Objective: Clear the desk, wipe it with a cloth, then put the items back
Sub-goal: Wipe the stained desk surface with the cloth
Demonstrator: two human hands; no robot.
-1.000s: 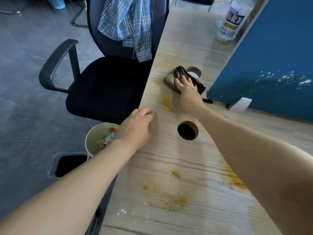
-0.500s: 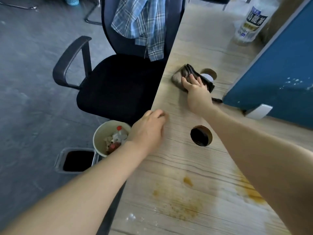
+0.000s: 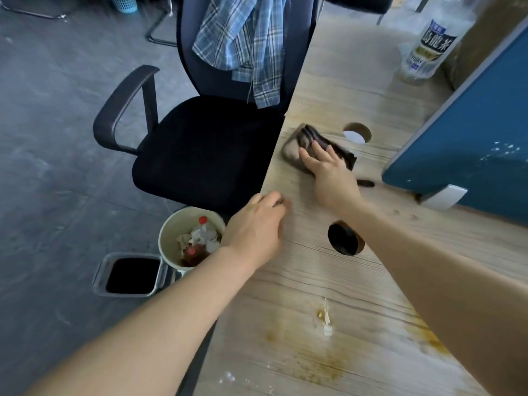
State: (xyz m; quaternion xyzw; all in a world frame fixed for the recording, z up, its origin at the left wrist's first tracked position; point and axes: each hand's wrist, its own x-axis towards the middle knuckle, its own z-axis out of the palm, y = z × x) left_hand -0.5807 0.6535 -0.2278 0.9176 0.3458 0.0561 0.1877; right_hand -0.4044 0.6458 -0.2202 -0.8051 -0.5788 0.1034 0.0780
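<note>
- Your right hand (image 3: 331,174) slid the cloth (image 3: 294,150) toward the bench (image 3: 343,281) edge, fingers (image 3: 315,145) flat, spread.
- Cloth looked crumpled, brown-grey, dark-striped.
- Left hand (image 3: 254,232) rested loosely curled, holding nothing.

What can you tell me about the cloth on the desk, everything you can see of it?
The cloth is a small, dark grey-brown rag with darker stripes along one side, soft and crumpled rather than folded flat. It lies on the wooden desk near the front edge, beside a round cable hole. The right hand presses on it with straight, spread fingers, covering its near part. The left hand rests on the desk edge, apart from it. Whether it is damp cannot be told.
</note>
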